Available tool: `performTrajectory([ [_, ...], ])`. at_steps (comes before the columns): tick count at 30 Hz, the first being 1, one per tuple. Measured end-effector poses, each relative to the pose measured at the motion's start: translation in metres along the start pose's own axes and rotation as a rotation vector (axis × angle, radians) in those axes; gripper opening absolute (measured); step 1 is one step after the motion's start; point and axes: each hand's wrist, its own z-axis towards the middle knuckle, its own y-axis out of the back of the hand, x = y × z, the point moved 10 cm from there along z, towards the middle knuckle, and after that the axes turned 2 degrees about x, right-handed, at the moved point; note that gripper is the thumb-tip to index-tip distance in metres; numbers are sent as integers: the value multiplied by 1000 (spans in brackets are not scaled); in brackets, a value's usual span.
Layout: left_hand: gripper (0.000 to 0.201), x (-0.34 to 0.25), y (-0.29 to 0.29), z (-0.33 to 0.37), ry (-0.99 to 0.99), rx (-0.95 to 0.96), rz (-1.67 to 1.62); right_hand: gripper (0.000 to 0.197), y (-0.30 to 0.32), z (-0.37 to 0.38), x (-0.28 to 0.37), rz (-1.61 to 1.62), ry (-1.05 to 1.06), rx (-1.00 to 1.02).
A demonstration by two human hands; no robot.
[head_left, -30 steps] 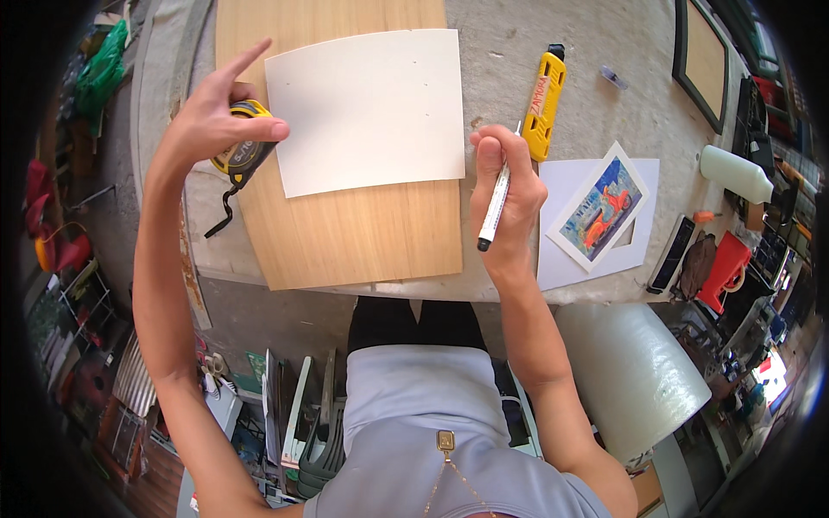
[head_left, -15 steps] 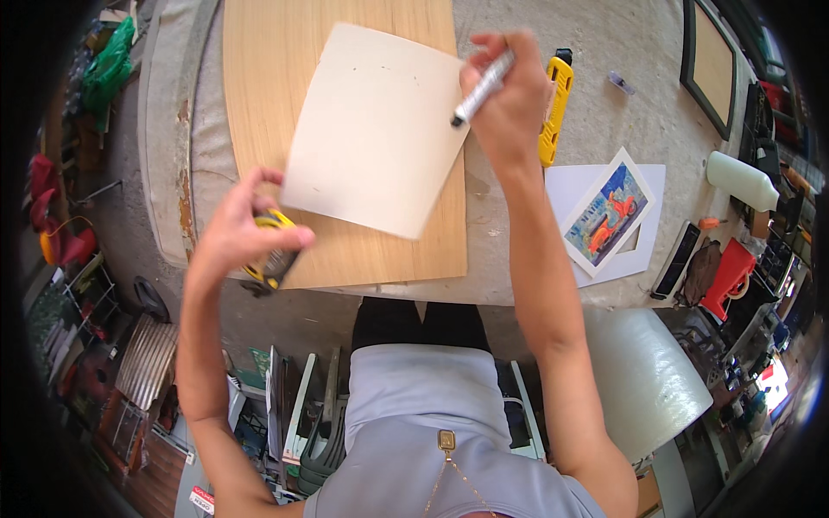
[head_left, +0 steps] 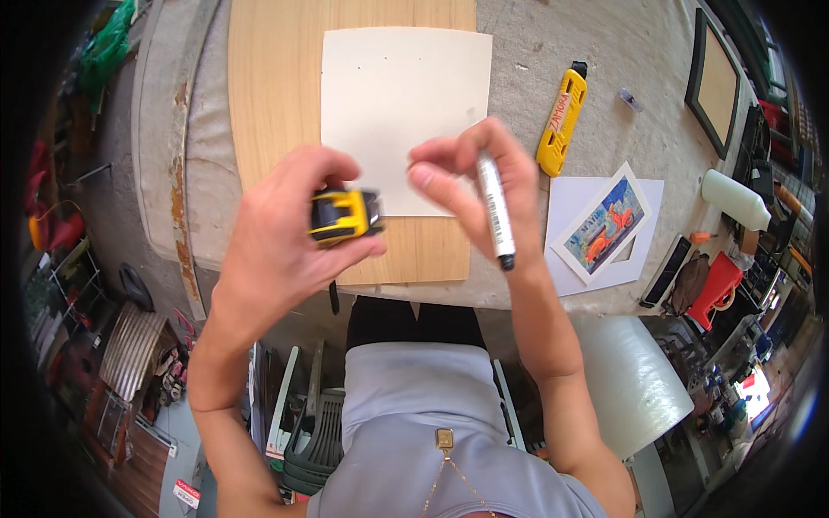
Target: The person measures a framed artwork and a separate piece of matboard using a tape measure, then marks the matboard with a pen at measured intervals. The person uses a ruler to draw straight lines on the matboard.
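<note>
My left hand (head_left: 281,224) grips a yellow and black tape measure (head_left: 344,216), raised over the near left part of the board. A white marker (head_left: 495,207) with a black cap lies across my right hand (head_left: 496,177), cap end toward me. The right thumb and forefinger reach toward the tape measure but stay apart from it. Beneath both hands, a cream sheet of card (head_left: 401,108) with several small dark marks near its far edge rests on a light wooden board (head_left: 276,95).
Right of the board lie a yellow utility knife (head_left: 563,121), a small clear object (head_left: 631,100) and a white-bordered scooter picture (head_left: 604,223) on a white mat (head_left: 561,281). Farther right are a black frame (head_left: 710,82) and a white bottle (head_left: 736,200). A bubble-wrap roll (head_left: 635,380) stands below the table edge.
The card has turned to sit nearly straight on the board. Both hands have moved inward, toward each other, with the tape measure and the marker. The marker now points toward me.
</note>
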Motion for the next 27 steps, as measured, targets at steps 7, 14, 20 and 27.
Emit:
performTrajectory([
  [7,24,-60,-26,49,-505,-159,426,31,10,18,-11,347,-53,-19],
  [14,35,-19,-12,86,-420,-138,700,31,58,56,-8,-58,260,-225],
  [20,45,12,6,96,-330,-185,917,34,61,50,9,-606,499,-440],
  [27,19,-16,-16,95,-319,-384,1093,34,68,52,2,-630,512,-476],
])
